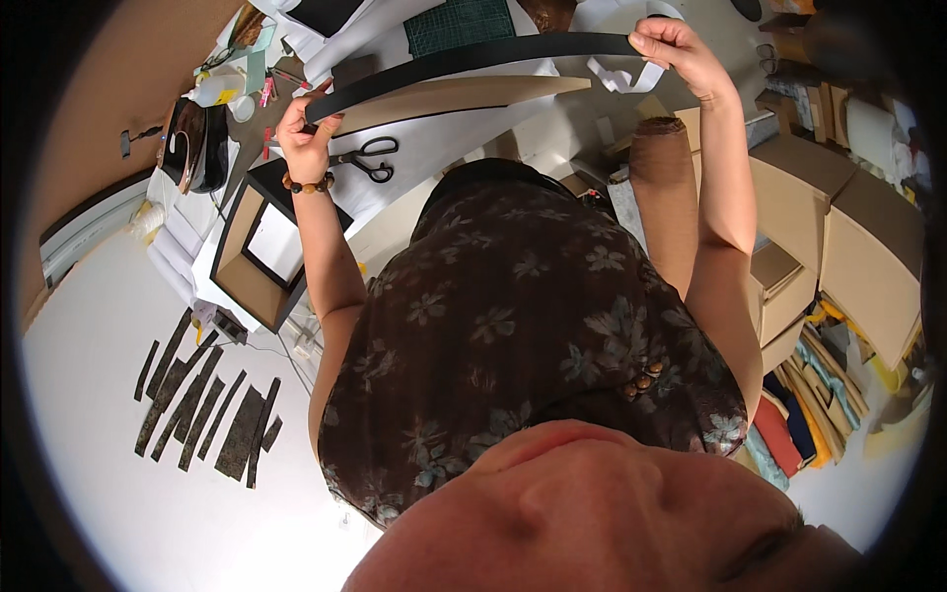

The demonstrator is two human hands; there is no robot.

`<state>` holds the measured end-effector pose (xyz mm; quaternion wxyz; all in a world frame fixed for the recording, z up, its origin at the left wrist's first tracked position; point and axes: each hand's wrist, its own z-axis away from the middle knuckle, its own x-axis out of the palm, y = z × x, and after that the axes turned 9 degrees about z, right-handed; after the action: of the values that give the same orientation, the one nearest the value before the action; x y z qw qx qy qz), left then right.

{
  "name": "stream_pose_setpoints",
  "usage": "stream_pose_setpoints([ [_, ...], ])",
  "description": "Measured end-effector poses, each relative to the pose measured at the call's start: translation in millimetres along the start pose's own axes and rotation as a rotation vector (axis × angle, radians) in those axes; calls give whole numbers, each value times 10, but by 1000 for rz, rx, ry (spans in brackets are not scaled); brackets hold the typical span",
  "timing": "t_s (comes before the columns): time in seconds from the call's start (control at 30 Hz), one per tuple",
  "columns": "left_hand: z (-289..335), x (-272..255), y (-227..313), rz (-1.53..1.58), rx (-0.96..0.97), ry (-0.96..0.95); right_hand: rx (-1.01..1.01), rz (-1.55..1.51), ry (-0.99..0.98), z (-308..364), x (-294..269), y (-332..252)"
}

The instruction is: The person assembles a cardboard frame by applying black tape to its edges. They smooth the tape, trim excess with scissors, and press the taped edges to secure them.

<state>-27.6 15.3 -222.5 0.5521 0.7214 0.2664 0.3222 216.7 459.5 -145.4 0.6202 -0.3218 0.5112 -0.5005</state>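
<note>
A long black strip point(473, 56) is stretched in a shallow arc between my two hands, above the worktable. My left hand point(307, 144), below which a beaded bracelet sits on the wrist, pinches its left end. At the other end, my right hand point(688, 61) grips the strip between thumb and fingers. A curled white ribbon-like strip point(619, 77) hangs by the right hand; whether it is joined to the black strip I cannot tell. Under the black strip lies a long tan piece point(473, 96). Black-handled scissors point(376, 158) rest on the white surface beside my left wrist.
A green cutting mat point(460, 28) lies at the far side, with a white squeeze bottle point(214, 91) to the left. A black-edged open box point(235, 259) stands near my left forearm. A brown roll point(663, 197) and cardboard boxes point(804, 202) are on the right.
</note>
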Motion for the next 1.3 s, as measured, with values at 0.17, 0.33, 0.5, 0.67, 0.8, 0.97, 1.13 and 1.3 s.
stream_pose_setpoints([
  [0.17,27,-283,-265,46,-53,-48,72,16,29,22,108,2],
  [0.33,-4,-411,-331,18,-188,-106,122,2,13,91,243,176],
  [0.5,16,-485,-341,103,-192,-104,108,-84,96,245,305,199],
  [0.67,-77,-556,-300,211,-128,-78,68,-125,120,266,343,-78],
  [0.8,-87,-715,-426,341,-73,-51,8,-134,78,123,470,-218],
  [0.97,-42,-1000,-741,441,-54,-35,1,-189,37,-83,762,-151],
  [1.13,63,-1478,-952,473,-105,-71,34,-241,-74,-305,1078,163],
  [1.3,1,-1605,-694,218,-232,-111,68,-310,40,-443,1306,500],
])
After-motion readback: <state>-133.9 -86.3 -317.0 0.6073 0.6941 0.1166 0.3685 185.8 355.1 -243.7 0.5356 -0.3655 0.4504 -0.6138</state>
